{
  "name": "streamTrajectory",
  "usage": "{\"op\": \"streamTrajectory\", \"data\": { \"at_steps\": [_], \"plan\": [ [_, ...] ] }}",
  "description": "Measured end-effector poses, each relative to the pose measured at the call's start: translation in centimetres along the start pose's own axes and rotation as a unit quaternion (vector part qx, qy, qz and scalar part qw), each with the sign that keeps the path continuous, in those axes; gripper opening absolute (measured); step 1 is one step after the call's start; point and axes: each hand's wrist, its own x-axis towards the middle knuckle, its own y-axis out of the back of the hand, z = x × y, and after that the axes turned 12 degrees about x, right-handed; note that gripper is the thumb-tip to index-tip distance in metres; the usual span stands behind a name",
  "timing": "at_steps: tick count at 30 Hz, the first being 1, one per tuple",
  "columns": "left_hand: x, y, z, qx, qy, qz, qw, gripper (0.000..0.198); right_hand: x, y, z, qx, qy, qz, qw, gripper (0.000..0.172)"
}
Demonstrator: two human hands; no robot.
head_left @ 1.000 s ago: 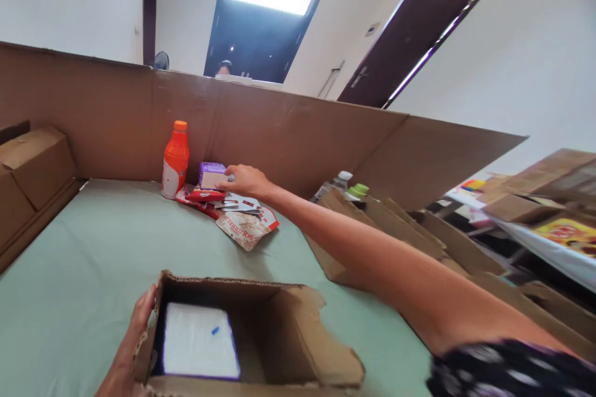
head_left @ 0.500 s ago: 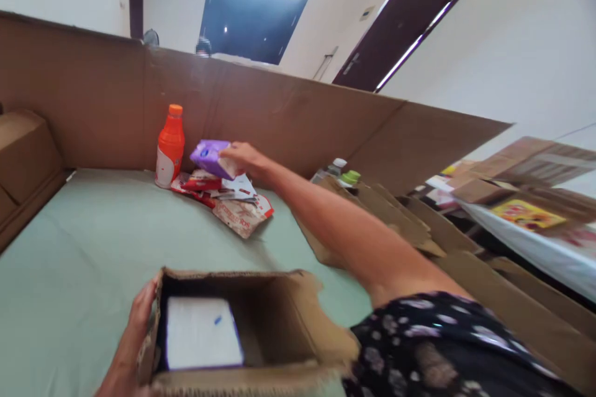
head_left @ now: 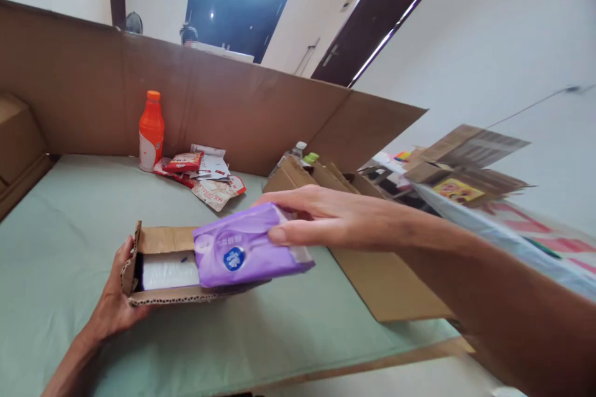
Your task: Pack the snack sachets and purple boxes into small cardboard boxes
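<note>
My right hand [head_left: 316, 217] grips a purple tissue pack [head_left: 251, 242] by its right end, thumb on the near face. The pack is held over the right part of a small open cardboard box [head_left: 172, 239], hiding much of its inside. Around the box's left end, my left hand [head_left: 114, 291] is closed, fingers at the far edge and thumb underneath. Inside the box, at the left, lies a white block-shaped item [head_left: 170, 271] with a small blue mark; its kind is unclear.
On the green cloth [head_left: 69, 229] an orange bottle [head_left: 151, 133] stands at the back, beside a pile of red and white snack packets [head_left: 216, 189]. A tall cardboard wall [head_left: 261, 118] runs behind. To the right stands a cardboard box [head_left: 372, 279] with bottles [head_left: 298, 150] behind its flaps.
My right hand has brought the purple tissue pack from above the snack packets back toward me, over the box. My left hand still holds the box, which now sits higher in view.
</note>
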Motion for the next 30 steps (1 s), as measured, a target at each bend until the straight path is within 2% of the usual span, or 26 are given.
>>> {"op": "streamTrajectory", "data": {
  "at_steps": [2, 7, 12, 15, 17, 19, 21, 23, 27, 30],
  "plan": [
    [0.0, 0.1, 0.1, -0.003, 0.003, -0.001, 1.0, 0.11, 0.3, 0.5, -0.9, 0.045, -0.002, -0.047, 0.998, 0.038],
    [-0.1, 0.3, 0.4, -0.022, -0.015, -0.005, 1.0, 0.107, 0.2, 1.6, -1.3, 0.052, -0.015, -0.079, 0.995, 0.035],
    [-0.1, 0.1, 0.3, -0.029, -0.023, 0.0, 0.999, 0.112, 1.4, 1.1, -0.6, 0.067, -0.038, -0.132, 0.988, 0.043],
    [0.0, 0.0, 0.3, -0.027, -0.03, -0.003, 0.999, 0.113, 2.7, 0.6, -0.2, 0.021, -0.055, -0.158, 0.986, 0.043],
    [0.1, -0.1, 0.3, -0.026, -0.035, -0.006, 0.999, 0.113, 3.3, 0.2, -0.2, -0.03, -0.058, -0.128, 0.99, 0.043],
    [0.1, -0.1, 0.3, -0.022, -0.038, -0.006, 0.999, 0.112, 3.6, -0.3, -0.5, -0.078, -0.057, -0.063, 0.993, 0.044],
    [0.1, -0.2, 0.2, -0.016, -0.038, -0.003, 0.999, 0.111, 3.7, -1.0, -1.1, -0.13, -0.064, 0.003, 0.989, 0.042],
    [0.1, -0.2, 0.2, -0.011, -0.041, 0.0, 0.999, 0.109, 3.6, -1.9, -1.9, -0.184, -0.071, 0.036, 0.98, 0.042],
    [0.0, -0.3, 0.2, -0.009, -0.043, -0.002, 0.999, 0.109, 3.3, -3.9, -3.9, -0.252, -0.065, -0.008, 0.966, 0.038],
    [0.1, -0.2, 0.3, -0.008, -0.045, -0.004, 0.999, 0.109, 3.5, -4.4, -4.6, -0.275, -0.057, -0.021, 0.96, 0.036]
  ]
}}
